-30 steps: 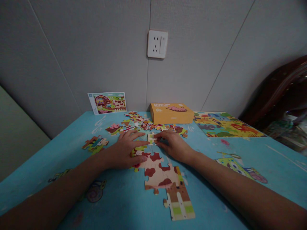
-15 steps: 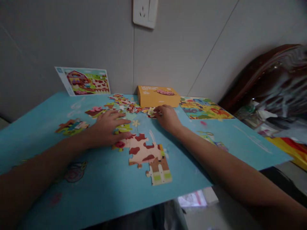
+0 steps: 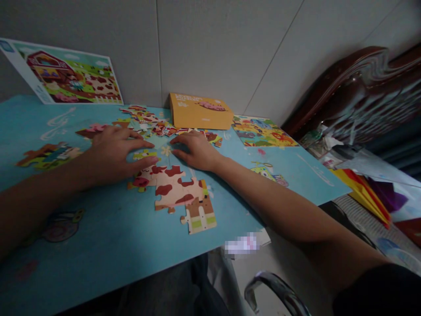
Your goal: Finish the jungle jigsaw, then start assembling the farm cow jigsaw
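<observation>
My left hand [image 3: 120, 151] lies over the table with its fingers spread, holding nothing I can see. Its thumb reaches the cow's-head end of a joined puzzle section [image 3: 171, 188], white with brown patches and a fence at its near end. My right hand [image 3: 195, 149] rests just right of it, in front of the loose puzzle pieces [image 3: 159, 128], fingers stretched to the left and thumb apart, with no piece visible in them. Left of my left hand lies another joined section [image 3: 52, 156]. A pink-pig section [image 3: 90, 130] is partly hidden behind that hand.
A farm picture card [image 3: 77, 79] leans on the wall at the back left. An orange box [image 3: 202, 114] stands behind the loose pieces, with an animal picture [image 3: 266, 131] flat to its right. The blue table [image 3: 125, 245] has its front edge near my lap.
My right hand has moved left from the pieces by the orange box, and its pinched fingers have parted. My left hand stays spread. The view has turned right and down.
</observation>
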The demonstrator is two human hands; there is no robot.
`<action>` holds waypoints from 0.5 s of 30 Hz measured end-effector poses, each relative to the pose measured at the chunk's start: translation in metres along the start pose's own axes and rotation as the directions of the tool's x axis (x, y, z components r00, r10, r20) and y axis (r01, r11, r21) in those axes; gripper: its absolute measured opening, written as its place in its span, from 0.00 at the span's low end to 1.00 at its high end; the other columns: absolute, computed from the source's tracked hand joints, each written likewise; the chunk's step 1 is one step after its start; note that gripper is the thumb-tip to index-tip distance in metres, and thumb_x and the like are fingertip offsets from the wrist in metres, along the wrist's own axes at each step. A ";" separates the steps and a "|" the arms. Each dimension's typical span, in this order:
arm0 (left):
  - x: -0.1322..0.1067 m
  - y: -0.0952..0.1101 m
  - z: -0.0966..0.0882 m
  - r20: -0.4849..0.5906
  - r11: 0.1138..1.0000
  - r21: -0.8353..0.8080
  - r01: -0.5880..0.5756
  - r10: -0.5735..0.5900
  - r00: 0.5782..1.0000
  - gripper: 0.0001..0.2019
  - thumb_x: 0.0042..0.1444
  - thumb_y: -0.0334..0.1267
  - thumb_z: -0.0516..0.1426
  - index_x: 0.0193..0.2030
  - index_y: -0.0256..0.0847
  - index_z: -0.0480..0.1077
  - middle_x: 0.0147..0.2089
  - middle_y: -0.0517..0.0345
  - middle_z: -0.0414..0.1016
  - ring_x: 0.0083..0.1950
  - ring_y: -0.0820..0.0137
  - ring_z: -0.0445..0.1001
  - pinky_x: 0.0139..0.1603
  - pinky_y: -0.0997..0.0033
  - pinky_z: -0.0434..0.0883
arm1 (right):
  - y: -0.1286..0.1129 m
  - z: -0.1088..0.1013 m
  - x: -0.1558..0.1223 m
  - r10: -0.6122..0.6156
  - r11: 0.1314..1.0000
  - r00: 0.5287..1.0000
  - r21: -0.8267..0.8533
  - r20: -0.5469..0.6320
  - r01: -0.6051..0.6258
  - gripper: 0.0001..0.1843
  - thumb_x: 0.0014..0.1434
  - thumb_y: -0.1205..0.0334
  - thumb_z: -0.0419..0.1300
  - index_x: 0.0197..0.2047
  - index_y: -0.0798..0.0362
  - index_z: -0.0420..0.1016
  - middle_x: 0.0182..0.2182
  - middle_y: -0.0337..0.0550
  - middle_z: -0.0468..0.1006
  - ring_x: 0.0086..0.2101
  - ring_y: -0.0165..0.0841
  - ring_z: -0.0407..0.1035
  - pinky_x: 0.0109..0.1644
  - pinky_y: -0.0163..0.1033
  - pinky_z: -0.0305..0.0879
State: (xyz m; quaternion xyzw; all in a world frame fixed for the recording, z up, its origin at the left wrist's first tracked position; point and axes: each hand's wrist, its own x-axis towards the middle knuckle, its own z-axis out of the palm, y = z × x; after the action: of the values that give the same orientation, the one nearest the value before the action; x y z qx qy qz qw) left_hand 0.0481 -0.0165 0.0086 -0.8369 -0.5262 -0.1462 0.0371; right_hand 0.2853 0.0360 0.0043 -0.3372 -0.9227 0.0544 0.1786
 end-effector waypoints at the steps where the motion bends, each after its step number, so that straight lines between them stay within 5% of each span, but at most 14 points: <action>1: 0.000 0.000 0.000 -0.004 1.000 -0.002 -0.003 0.003 1.000 0.37 0.62 0.65 0.42 0.52 0.34 0.76 0.54 0.46 0.70 0.59 0.53 0.62 0.63 0.46 0.54 | 0.001 0.000 0.000 -0.001 1.000 1.000 0.003 0.005 0.001 0.17 0.66 0.61 0.56 0.54 0.59 0.73 0.52 0.50 0.77 0.51 0.40 0.66 0.58 0.47 0.54; 15: 0.005 -0.007 0.002 -0.015 0.985 -0.030 -0.170 0.170 0.985 0.34 0.60 0.60 0.44 0.50 0.33 0.77 0.52 0.42 0.77 0.54 0.52 0.70 0.59 0.50 0.58 | -0.001 0.000 0.000 -0.031 1.000 0.999 0.003 0.011 0.031 0.16 0.65 0.62 0.55 0.53 0.57 0.74 0.52 0.49 0.77 0.51 0.42 0.67 0.57 0.48 0.56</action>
State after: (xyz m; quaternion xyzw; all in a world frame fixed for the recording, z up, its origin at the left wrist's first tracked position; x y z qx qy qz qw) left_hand 0.0447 -0.0085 0.0078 -0.8783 -0.4502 -0.1557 0.0398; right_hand 0.2842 0.0352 0.0046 -0.3224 -0.9287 0.0549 0.1749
